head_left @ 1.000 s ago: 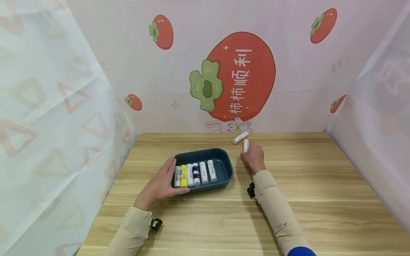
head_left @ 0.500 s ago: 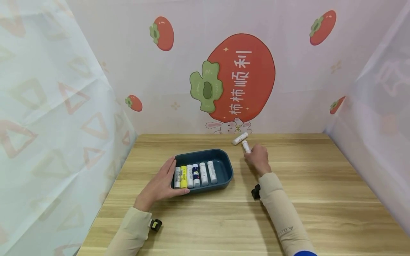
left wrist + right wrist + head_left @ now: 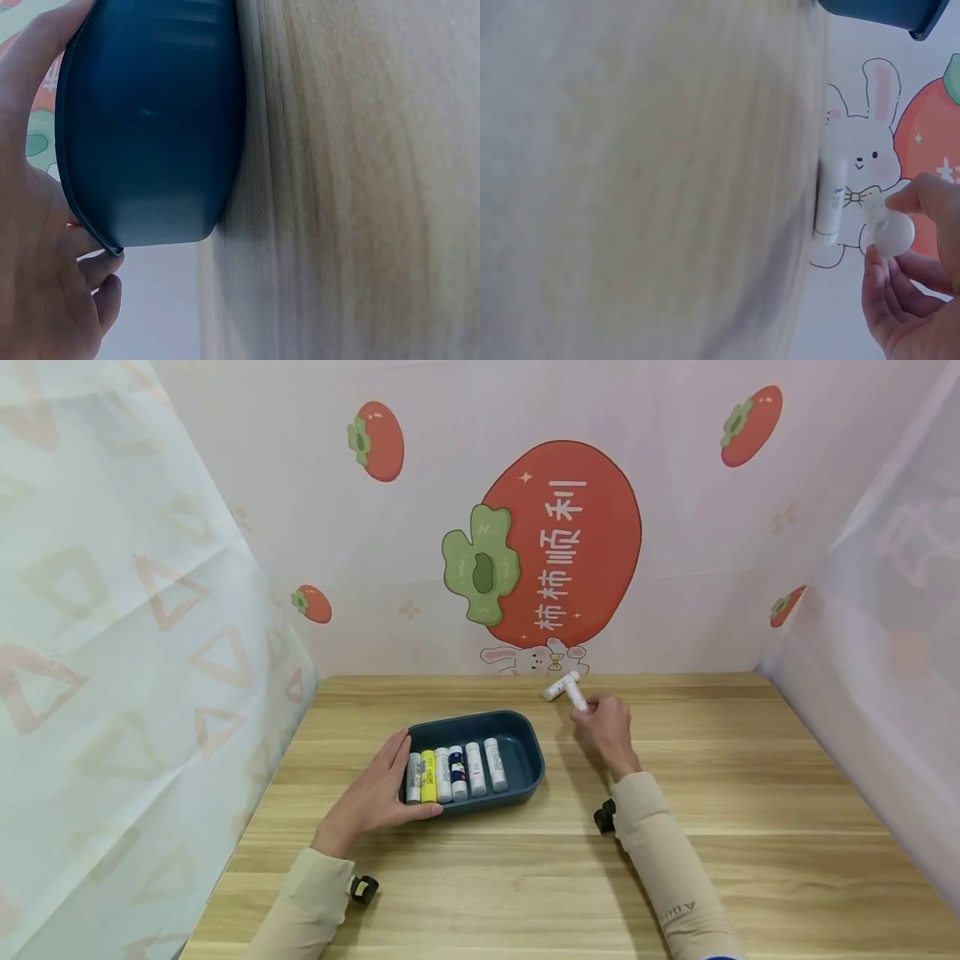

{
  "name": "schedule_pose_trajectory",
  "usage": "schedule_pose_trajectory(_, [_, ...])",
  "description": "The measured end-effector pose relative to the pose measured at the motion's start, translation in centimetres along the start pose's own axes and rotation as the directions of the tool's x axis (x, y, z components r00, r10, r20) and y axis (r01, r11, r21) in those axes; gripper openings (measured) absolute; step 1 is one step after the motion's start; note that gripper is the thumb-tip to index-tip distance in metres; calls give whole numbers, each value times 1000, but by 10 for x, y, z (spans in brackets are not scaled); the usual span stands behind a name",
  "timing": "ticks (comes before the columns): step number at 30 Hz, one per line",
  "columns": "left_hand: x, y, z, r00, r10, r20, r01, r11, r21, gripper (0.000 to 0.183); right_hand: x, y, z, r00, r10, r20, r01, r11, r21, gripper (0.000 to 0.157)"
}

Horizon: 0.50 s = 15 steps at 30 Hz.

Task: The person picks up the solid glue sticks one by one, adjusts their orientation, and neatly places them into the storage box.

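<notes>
My left hand (image 3: 371, 789) grips the left end of a dark blue tray (image 3: 527, 768), thumb along the near rim and fingers at the far side. In the left wrist view fingertips curl over the rim of that tray (image 3: 157, 127). Several glue sticks lie side by side inside, among them a yellow one (image 3: 428, 777) and a dark blue and white one (image 3: 458, 772). Right of the tray, my right hand (image 3: 609, 733) pinches a white glue stick (image 3: 575, 695), its round end (image 3: 894, 234) facing the right wrist camera. Behind it another white glue stick (image 3: 557, 688) lies on the table.
The wooden table (image 3: 480, 877) meets a pale printed sheet (image 3: 690, 568) at the back, and more sheeting (image 3: 150, 693) hangs along the left side. In the tray, bare floor shows right of the rightmost glue stick (image 3: 495, 765).
My right hand has shifted slightly right, and its glue stick now leans left and overlaps the lying one in the head view. The left hand and tray have kept their place.
</notes>
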State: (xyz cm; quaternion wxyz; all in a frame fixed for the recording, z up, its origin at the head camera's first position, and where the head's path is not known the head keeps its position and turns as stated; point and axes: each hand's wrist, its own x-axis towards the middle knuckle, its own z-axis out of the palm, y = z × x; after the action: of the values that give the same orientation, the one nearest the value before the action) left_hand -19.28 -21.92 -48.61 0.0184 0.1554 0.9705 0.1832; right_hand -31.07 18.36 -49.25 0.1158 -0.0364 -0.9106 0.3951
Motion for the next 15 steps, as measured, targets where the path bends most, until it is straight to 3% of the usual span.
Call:
schedule_pose_trajectory(6, [-1,1,0,1000,0,-1,0,1000,-1,139,-1,-8,-2,996,-63,-64,63,998,-5,36])
schedule_pose_trajectory(15, [0,1,1,1000,3,-3,-3,1000,3,138,-6,-30,-14,980,-173,-99,177,984,35,36])
